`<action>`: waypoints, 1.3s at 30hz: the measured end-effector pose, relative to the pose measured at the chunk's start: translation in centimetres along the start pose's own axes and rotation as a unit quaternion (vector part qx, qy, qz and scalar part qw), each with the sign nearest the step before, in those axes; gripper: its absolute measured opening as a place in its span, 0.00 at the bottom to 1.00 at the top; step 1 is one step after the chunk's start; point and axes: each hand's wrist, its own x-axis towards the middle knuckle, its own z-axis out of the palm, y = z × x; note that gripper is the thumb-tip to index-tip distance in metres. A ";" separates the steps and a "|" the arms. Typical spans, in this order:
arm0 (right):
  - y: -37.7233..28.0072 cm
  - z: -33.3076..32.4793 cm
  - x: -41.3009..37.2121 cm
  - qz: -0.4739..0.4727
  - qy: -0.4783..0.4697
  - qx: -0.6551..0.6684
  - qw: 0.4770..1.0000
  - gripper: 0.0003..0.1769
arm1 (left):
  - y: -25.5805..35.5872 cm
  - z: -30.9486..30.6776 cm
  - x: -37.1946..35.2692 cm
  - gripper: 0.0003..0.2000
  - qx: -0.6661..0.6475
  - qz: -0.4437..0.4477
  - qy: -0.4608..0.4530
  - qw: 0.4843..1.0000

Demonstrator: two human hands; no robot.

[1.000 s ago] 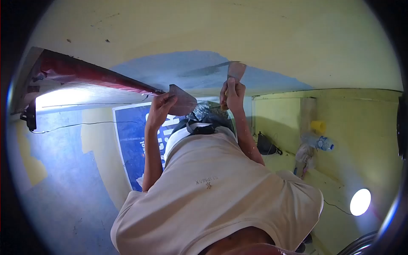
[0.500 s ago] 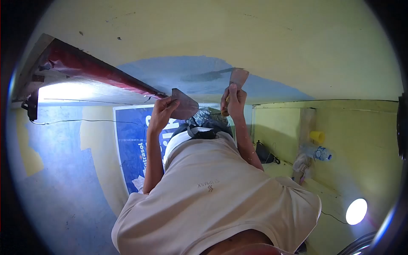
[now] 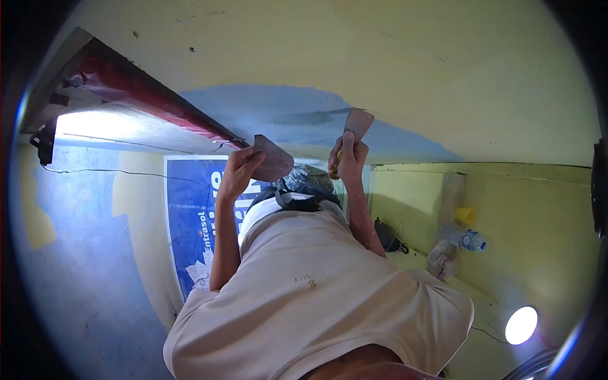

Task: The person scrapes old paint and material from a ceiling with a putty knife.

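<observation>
My left hand (image 3: 239, 172) is closed on one edge of a flat, wide grey-brown plate (image 3: 272, 158), pinched between thumb and fingers. The plate sits beside the end of a dark red strip (image 3: 152, 95). My right hand (image 3: 350, 157) grips a putty knife (image 3: 359, 123) by its handle, with the thumb up along the blade. The blade's tip is at the blue patch (image 3: 253, 104) on the yellowish wall, at the end of a darker grey smear; whether it touches is hard to tell.
A blue banner (image 3: 190, 221) with white lettering hangs at left. On the right are a yellow cup (image 3: 465, 216), a plastic bottle (image 3: 472, 240), a dark bag (image 3: 388, 235) and a lit round lamp (image 3: 521, 325). A thin wire (image 3: 120, 170) runs along the left.
The view has shifted slightly. The putty knife's blade is tilted more to the right than before. Both hands keep their holds.
</observation>
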 end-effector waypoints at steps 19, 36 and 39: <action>-4.6 2.2 0.6 -0.011 0.015 -0.042 0.999 0.30 | 0.0 -0.1 0.2 0.13 -0.053 -0.019 -0.026 0.998; -1.6 -0.2 0.2 0.000 0.007 -0.051 0.999 0.28 | -0.2 -0.6 0.7 0.12 -0.042 -0.007 -0.013 0.999; -2.7 0.4 0.4 0.004 0.006 -0.052 0.999 0.27 | 0.4 -0.5 1.3 0.12 0.001 0.002 -0.019 1.000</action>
